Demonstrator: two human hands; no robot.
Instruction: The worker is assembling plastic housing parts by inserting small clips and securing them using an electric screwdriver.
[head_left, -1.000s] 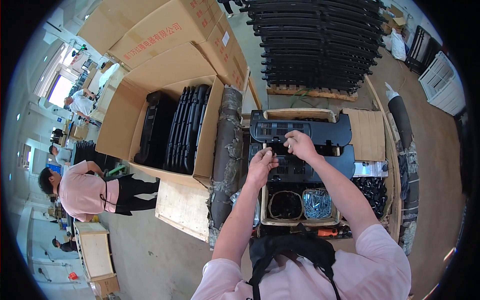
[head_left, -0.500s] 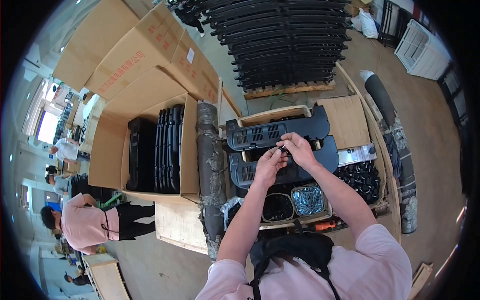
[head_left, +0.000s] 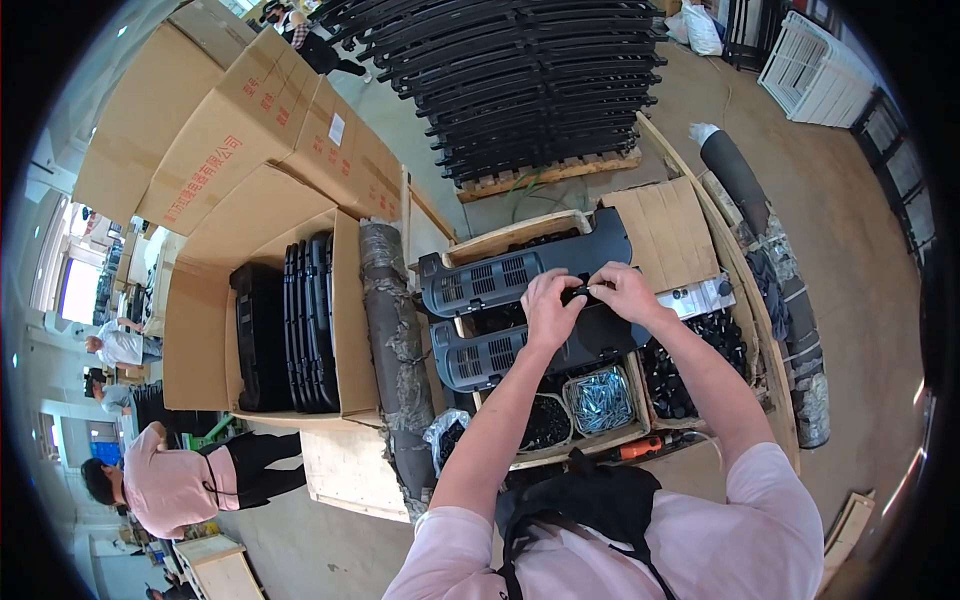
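Note:
Two dark plastic panels with vent slots, a far panel (head_left: 508,280) and a near panel (head_left: 488,358), lie across a wooden parts crate. At the front edge of the far panel, my left hand (head_left: 550,308) is closed, thumb and fingers pinching a small black part (head_left: 578,293). My right hand (head_left: 625,290) pinches the same spot from the other side, its fingers bent. The fingertips cover most of the part, so its exact kind is hidden. Both hands meet over the gap between the two panels.
Crate compartments hold silver screws (head_left: 603,400), small black pieces (head_left: 546,420) and black fittings (head_left: 695,365). An orange-black tool (head_left: 640,447) lies in front. Left are a wrapped roll (head_left: 385,320) and a carton (head_left: 350,300) of black panels; stacked black frames (head_left: 520,100) stand behind.
My hands have brought the small black part down from above the panels to the far panel's front edge. The left hand has turned over, with its back now upward. The whole view has shifted.

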